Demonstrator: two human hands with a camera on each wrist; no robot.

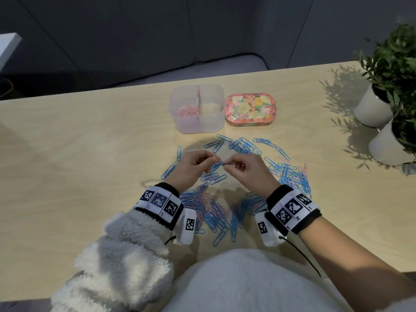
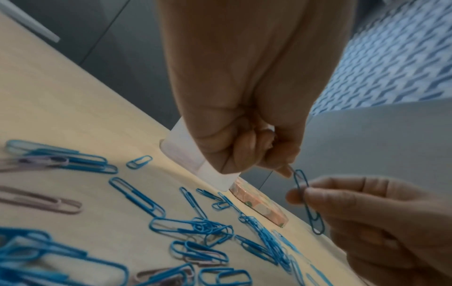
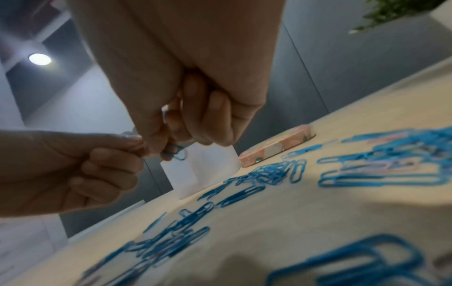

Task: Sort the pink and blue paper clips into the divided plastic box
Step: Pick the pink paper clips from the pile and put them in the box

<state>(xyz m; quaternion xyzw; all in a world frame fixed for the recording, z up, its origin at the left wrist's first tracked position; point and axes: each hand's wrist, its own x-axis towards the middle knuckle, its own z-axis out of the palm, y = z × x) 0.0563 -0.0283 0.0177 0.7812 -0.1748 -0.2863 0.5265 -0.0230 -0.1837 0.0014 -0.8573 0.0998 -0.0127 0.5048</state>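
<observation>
Blue and pink paper clips (image 1: pixel 216 210) lie scattered over the wooden table in front of me. Both hands are raised above them, fingertip to fingertip. My left hand (image 1: pixel 211 159) pinches one end of a blue clip (image 2: pixel 300 181) that looks hooked to a second one. My right hand (image 1: pixel 227 164) pinches the same linked blue clips (image 3: pixel 175 151) lower down. The divided plastic box (image 1: pixel 198 126) stands beyond the hands. Its left compartment holds pink clips (image 1: pixel 186 111). I see nothing in its right compartment.
A floral tin (image 1: pixel 249 109) sits right of the box, touching or nearly touching it. Two white plant pots (image 1: pixel 372 109) stand at the table's right edge. Thick heaps of clips (image 1: pixel 292 174) lie to the right of my hands and under my wrists.
</observation>
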